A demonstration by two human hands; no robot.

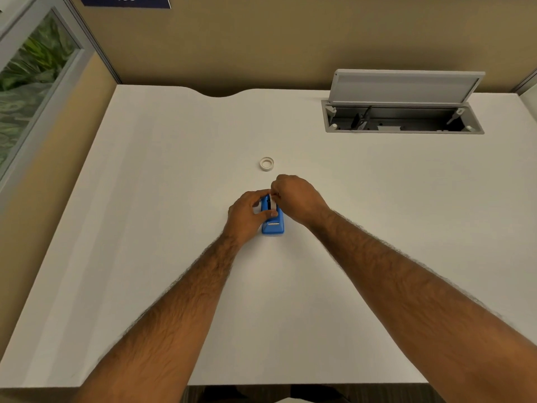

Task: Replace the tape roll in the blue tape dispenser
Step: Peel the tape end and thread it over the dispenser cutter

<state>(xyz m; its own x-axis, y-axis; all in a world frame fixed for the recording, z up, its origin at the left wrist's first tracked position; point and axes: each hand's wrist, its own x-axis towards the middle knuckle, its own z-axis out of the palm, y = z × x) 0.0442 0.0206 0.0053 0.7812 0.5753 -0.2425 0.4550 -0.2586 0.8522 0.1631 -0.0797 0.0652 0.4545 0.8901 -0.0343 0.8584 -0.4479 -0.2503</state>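
Observation:
The blue tape dispenser [273, 223] stands on the white desk [174, 199] in the middle, its cutter end toward me. My left hand [247, 216] grips its left side, thumb across the top. My right hand [296, 199] is closed over the dispenser's far end, fingertips pinching a white tape roll [272, 198] that sits in the slot with a black hub showing. Most of that roll is hidden by my fingers. A second white tape roll [266, 164] lies flat on the desk just beyond my hands.
An open cable hatch [402, 116] with its grey lid raised is set into the desk at the back right. Tan partition walls close off the back and left. A curved notch cuts the desk's far edge.

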